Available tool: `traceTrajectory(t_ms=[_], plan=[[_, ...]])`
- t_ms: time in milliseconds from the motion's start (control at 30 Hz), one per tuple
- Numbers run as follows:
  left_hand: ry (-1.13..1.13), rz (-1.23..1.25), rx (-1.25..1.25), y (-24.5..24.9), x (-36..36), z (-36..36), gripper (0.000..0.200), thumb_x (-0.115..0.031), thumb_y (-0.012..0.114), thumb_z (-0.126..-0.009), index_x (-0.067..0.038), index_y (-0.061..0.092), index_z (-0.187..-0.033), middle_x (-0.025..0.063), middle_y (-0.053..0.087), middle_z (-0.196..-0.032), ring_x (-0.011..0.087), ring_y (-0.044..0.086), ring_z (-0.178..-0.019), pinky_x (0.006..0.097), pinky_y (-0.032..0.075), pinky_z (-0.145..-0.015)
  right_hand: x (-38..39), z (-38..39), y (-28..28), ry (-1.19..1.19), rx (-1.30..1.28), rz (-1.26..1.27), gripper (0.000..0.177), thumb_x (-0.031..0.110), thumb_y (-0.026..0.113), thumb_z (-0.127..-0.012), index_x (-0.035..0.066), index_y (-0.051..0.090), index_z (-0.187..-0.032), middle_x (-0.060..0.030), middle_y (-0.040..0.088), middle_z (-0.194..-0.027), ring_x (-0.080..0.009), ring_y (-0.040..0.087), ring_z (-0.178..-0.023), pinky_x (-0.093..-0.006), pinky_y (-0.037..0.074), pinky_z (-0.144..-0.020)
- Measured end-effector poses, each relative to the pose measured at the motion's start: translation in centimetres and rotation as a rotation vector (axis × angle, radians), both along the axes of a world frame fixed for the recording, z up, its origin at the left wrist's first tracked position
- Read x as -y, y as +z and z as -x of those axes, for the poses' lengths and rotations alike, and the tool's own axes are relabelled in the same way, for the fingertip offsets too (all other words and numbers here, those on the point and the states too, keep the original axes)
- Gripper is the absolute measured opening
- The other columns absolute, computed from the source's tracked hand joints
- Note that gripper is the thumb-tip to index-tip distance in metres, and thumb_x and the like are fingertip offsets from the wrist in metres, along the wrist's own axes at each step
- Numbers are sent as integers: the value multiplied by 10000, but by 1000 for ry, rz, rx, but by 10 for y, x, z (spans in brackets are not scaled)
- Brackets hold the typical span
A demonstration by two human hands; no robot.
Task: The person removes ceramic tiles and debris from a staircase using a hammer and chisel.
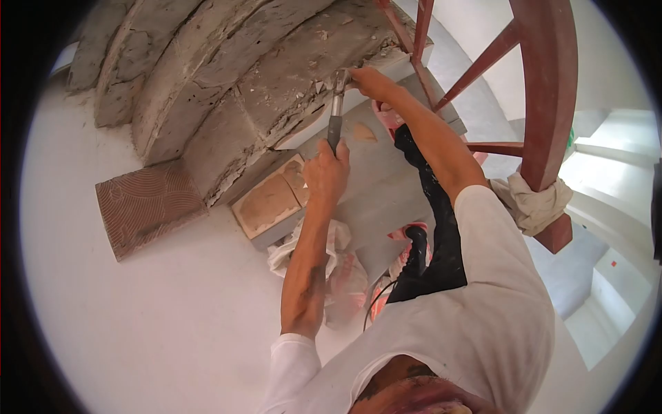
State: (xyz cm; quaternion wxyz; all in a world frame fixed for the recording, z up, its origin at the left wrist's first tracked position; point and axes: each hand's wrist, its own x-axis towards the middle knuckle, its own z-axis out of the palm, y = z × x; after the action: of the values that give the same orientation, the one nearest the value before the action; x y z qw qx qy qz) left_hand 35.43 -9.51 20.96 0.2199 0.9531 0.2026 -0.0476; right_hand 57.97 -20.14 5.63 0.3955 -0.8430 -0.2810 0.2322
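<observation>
My left hand (327, 170) is closed around the dark grip of a hammer (336, 114), whose metal shaft points up toward the broken step edge. Beside the hammer's head, my right hand (370, 83) has its fingers curled at the edge of the step; what they hold is too small to make out. Rough mortar and loose chips cover the bare step (269, 90) around the hammer head. Below it lies a grey tiled step (386, 183) with a small tan fragment (363, 132) on it.
More rough curved steps (165, 90) rise at upper left. A ridged tile (148, 207) leans below them, and brownish tile pieces (267, 203) lie near the middle. Plastic bags (345, 276) sit by my legs. A red railing (548, 90), with cloth (527, 202) tied round it, stands at right.
</observation>
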Motion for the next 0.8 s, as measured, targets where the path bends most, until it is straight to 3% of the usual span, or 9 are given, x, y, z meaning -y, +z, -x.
traceTrajectory(t_ms=[33,233,333,433,533,633,667,767,800], plan=[[5,49,-25,4,-2,-6,341,-335,580,-927,0,533,-884,212,580,-623,417,547,-704,503,427,-698,0,-6,8,-1,-8,40,348,74,493,-947,16,537,-1287,-185,636,-1170,-332,601,-1074,-437,469,-899],[-87,35,643,-10,4,13,352,-353,550,-946,-6,519,-889,228,597,-608,441,590,-624,528,447,-656,2,3,1,-50,41,-45,354,42,486,-937,23,546,-1285,-217,644,-1116,-351,617,-1016,-441,478,-860],[-43,-76,-43,-9,-6,-8,307,-303,563,-939,3,551,-918,231,607,-701,417,595,-763,508,453,-656,9,12,27,-54,-9,-107,367,93,494,-960,28,527,-1320,-224,640,-1139,-359,616,-1023,-449,477,-868],[110,66,7,23,0,-15,239,-238,601,-916,-2,562,-914,192,601,-702,400,582,-794,493,459,-675,0,-6,3,-34,102,-84,381,126,500,-976,33,512,-1346,-217,641,-1164,-358,617,-1019,-450,476,-868],[-19,82,455,35,7,6,210,-209,619,-904,-9,555,-910,196,608,-708,407,615,-806,503,481,-660,0,4,-10,-70,123,-82,385,110,495,-975,44,511,-1354,-207,647,-1168,-360,620,-1018,-443,482,-867],[-129,67,664,-8,-4,12,221,-221,617,-908,-14,541,-888,206,612,-713,423,597,-771,525,469,-656,8,8,31,-77,-63,-45,391,90,488,-971,57,514,-1360,-202,638,-1195,-351,609,-1071,-430,489,-882],[-93,-171,446,-20,-5,11,233,-225,626,-898,-8,544,-894,221,607,-715,429,575,-735,518,459,-649,8,12,47,-67,-154,-21,393,86,487,-970,61,515,-1362,-201,632,-1210,-346,603,-1096,-426,491,-890],[0,-8,-16,-6,-9,-14,251,-232,650,-878,-7,540,-890,240,596,-724,434,556,-715,512,448,-634,10,16,71,-103,-288,6,396,87,484,-972,65,512,-1366,-197,628,-1210,-336,594,-1121,-435,493,-882],[-21,-10,74,6,-6,-19,256,-240,643,-883,-7,537,-888,244,593,-711,434,555,-703,512,448,-632,7,4,46,-75,-126,-51,392,87,484,-971,64,519,-1360,-195,631,-1204,-330,595,-1118,-435,490,-878]])
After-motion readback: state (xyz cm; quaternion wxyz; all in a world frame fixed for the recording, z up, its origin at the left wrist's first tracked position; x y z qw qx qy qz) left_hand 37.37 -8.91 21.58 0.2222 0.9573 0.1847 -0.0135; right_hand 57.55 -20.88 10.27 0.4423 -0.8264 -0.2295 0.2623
